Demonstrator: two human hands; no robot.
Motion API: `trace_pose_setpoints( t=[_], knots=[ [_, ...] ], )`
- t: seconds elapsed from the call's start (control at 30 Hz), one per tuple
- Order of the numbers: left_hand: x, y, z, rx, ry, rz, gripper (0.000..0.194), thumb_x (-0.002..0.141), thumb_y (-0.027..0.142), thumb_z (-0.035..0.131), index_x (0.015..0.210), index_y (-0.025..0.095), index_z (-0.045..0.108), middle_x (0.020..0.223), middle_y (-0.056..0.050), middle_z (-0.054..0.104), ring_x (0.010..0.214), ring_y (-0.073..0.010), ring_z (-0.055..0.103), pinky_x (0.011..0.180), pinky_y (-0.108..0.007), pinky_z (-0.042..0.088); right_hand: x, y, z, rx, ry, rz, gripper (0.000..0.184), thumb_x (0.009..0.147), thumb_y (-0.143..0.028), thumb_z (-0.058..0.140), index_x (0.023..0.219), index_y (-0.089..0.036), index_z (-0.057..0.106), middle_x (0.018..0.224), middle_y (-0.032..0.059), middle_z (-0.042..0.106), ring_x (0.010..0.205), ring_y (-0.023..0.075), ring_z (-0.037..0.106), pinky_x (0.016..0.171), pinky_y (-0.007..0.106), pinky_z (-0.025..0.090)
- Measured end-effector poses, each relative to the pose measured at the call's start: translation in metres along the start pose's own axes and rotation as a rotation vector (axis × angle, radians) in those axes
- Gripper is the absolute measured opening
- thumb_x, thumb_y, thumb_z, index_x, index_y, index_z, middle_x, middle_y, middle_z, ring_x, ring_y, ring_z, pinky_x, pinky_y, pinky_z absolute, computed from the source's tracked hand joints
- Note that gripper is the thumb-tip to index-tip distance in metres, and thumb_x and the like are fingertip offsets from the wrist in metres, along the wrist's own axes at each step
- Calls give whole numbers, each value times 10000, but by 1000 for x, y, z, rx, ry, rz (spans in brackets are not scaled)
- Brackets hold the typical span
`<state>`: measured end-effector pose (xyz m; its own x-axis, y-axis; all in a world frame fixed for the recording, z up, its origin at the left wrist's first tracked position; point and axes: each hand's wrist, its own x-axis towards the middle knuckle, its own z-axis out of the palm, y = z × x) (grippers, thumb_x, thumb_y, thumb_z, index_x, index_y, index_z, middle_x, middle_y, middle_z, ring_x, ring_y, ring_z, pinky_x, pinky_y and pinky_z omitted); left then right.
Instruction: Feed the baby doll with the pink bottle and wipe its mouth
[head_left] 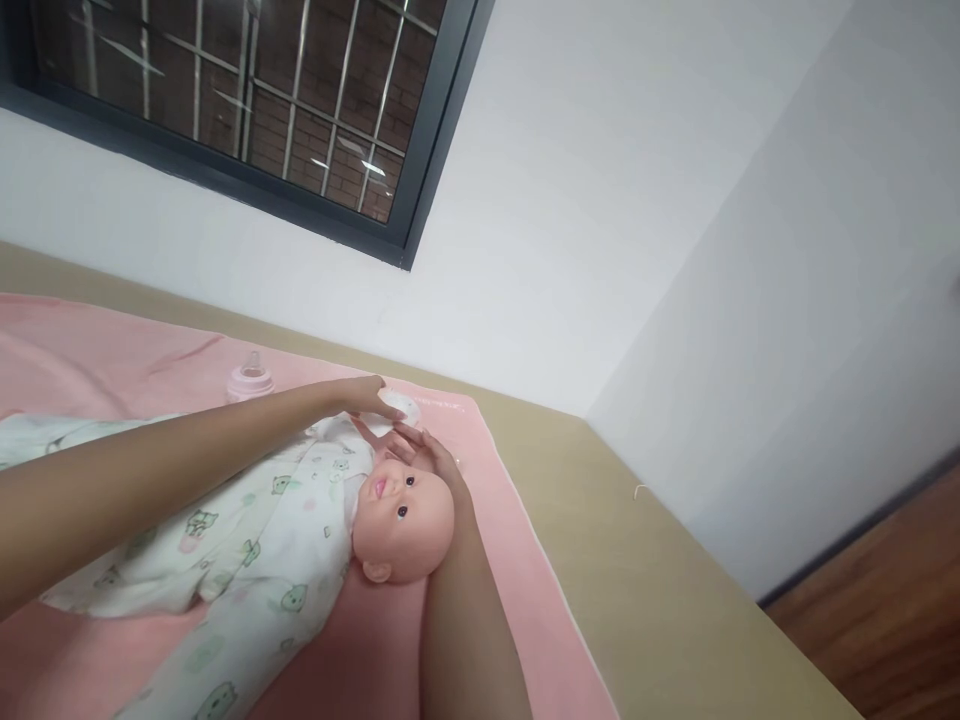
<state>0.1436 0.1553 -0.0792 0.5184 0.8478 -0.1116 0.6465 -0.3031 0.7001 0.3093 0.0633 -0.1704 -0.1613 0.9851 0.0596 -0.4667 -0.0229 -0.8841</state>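
A bald baby doll (409,535) lies on its back on a pink blanket (360,640), its head to the right. It wears a white suit with green animal prints (277,530). Reaching across its body from the left, my left hand (365,396) is closed on a small white piece of cloth (401,404) beyond the doll's shoulder. Whether this cloth is the suit's sleeve end, I cannot tell. My right hand (424,455) comes round behind the doll's head, fingers apart and close to the left fingertips. The head partly hides that hand and forearm.
A baby bottle with a pink collar and clear teat (251,378) stands behind my left forearm. The blanket covers part of a beige table (570,520) that meets a white wall (517,280). A dark-framed barred window (409,200) is above, and a brown wooden surface (892,610) is at lower right.
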Motion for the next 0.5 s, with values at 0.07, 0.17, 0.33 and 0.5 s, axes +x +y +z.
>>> trace_pose_setpoints(
  t=[0.07, 0.17, 0.33, 0.5],
  knots=[
    [-6, 1, -1, -43, -33, -3, 946, 464, 552, 775, 1248, 89, 518, 1331, -257, 503, 1144, -366, 542, 705, -294, 525, -1, -2, 1, 7, 20, 12, 351, 779, -502, 571, 962, -218, 665, 923, 41, 684, 987, 206, 620, 974, 393, 456],
    [-14, 3, -2, -124, -112, 31, 736, 470, 549, 778, 1059, 134, 626, 1225, -175, 608, 1082, -314, 583, 702, -263, 525, -1, -3, 2, 10, 39, 34, 361, 779, -508, 568, 960, -211, 665, 920, 53, 680, 995, 209, 617, 974, 395, 455],
    [-19, 4, -5, -201, -107, 53, 570, 429, 515, 814, 822, 139, 644, 915, -111, 695, 902, -280, 631, 642, -264, 502, -2, -2, 1, 33, 5, 23, 389, 774, -512, 578, 1016, -219, 660, 1073, 68, 670, 1075, 218, 598, 988, 393, 450],
    [-30, 7, -13, -318, -118, 85, 684, 417, 502, 834, 957, 136, 632, 1019, -125, 682, 945, -272, 627, 687, -265, 513, -2, -5, -1, 41, -8, 4, 388, 784, -507, 586, 1072, -256, 651, 1297, 38, 583, 1194, 215, 543, 1047, 381, 414]
  ],
)
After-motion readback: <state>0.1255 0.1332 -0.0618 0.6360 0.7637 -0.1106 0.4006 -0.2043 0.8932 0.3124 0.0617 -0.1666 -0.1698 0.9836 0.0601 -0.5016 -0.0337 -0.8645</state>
